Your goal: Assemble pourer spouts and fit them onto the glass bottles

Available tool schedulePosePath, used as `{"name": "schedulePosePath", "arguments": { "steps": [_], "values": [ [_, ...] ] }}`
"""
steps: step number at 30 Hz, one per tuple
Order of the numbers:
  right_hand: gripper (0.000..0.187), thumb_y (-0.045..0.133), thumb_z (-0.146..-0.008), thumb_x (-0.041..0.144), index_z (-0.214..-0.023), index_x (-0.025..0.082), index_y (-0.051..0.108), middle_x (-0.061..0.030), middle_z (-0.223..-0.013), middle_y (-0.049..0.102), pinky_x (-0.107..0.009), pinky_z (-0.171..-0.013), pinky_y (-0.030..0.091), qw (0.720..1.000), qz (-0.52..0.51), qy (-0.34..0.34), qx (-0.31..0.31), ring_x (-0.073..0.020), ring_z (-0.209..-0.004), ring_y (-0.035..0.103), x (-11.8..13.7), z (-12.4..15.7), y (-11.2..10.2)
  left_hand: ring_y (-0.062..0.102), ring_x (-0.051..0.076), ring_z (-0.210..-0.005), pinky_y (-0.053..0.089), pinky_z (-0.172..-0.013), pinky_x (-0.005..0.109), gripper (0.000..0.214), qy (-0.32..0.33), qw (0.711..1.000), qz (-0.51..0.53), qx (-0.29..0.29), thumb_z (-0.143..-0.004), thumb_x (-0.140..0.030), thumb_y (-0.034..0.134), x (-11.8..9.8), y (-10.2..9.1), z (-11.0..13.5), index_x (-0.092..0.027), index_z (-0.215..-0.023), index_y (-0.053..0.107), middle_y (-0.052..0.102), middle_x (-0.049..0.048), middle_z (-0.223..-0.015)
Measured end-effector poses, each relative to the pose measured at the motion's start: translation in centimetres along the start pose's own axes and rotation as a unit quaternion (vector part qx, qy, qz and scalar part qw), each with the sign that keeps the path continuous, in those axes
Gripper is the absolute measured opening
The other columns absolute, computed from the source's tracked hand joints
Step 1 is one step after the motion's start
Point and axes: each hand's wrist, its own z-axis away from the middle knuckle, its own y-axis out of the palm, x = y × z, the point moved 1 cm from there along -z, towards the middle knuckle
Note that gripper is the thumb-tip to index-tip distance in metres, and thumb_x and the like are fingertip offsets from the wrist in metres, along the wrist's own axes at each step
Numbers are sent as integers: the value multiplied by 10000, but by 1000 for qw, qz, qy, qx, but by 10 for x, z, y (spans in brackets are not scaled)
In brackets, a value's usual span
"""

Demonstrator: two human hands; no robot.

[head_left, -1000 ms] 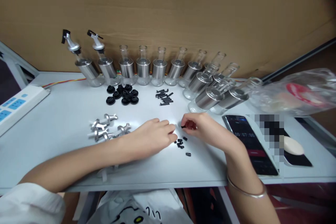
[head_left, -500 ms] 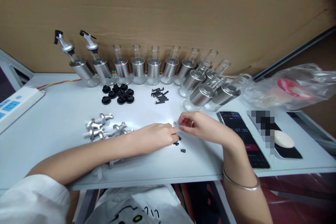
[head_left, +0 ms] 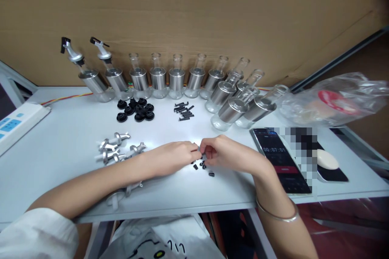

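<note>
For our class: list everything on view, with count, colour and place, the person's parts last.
Spouted bottles: 2, silver and clear, back left
Open bottles: 10, silver and clear, back centre to right
Stoppers: about ten, black, centre left
Levers: about ten, black, centre
Spouts: several, silver, centre left, partly hidden
Tubes: several, black, front centre
Phone: 1, dark, right
Slab: 1, dark, far right
Oval: 1, white, on the slab
Bag: 1, clear and red, back right
Power strip: 1, white and blue, left
Wires: some, red and yellow, back
Table: 1, pale grey, beneath
Cardboard: 1, brown, behind
Bracelet: 1, silver, lower right
Shirt: 1, white, bottom
Left hand: 1, bare, centre
Right hand: 1, bare, centre
</note>
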Motion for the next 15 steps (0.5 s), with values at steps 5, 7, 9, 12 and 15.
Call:
{"name": "schedulePosePath", "arguments": {
  "steps": [5,7,9,12,15],
  "values": [
    [224,573,-679,15,-854,135,644,31,-626,593,-210,-564,388,1000,1,1,6,-96,-561,499,0,0,1,623,172,-814,483,-721,286,211,24,999,-41,-19,-894,-14,457,0,2,-1,-142,-908,624,676,46,-887],
    [228,557,-678,6,-833,138,659,34,-617,582,-209,-564,382,1000,2,-6,8,-93,-565,484,0,2,2,621,171,-796,479,-709,291,222,17,999,-44,-14,-897,-16,453,-1,1,-1,-147,-946,626,669,43,-883],
    [243,525,-678,-9,-797,142,673,32,-619,583,-209,-571,378,1000,0,-18,8,-92,-576,475,0,3,3,618,171,-775,473,-687,285,236,7,999,-48,-8,-899,-27,454,0,-2,0,-152,-999,627,656,41,-877],
    [255,501,-673,-13,-749,141,689,25,-612,592,-218,-581,383,1000,-1,-24,5,-96,-583,476,-2,4,4,591,154,-698,437,-610,253,238,-17,998,-53,1,-887,-40,470,0,-7,2,-165,-992,643,624,34,-833],
    [247,505,-665,-13,-702,137,699,15,-597,606,-229,-583,391,1000,2,-15,12,-105,-575,495,-2,4,3,577,140,-682,420,-588,239,214,-31,999,-40,10,-869,-41,490,0,-12,3,-157,-922,662,615,35,-848]
  ]
}}
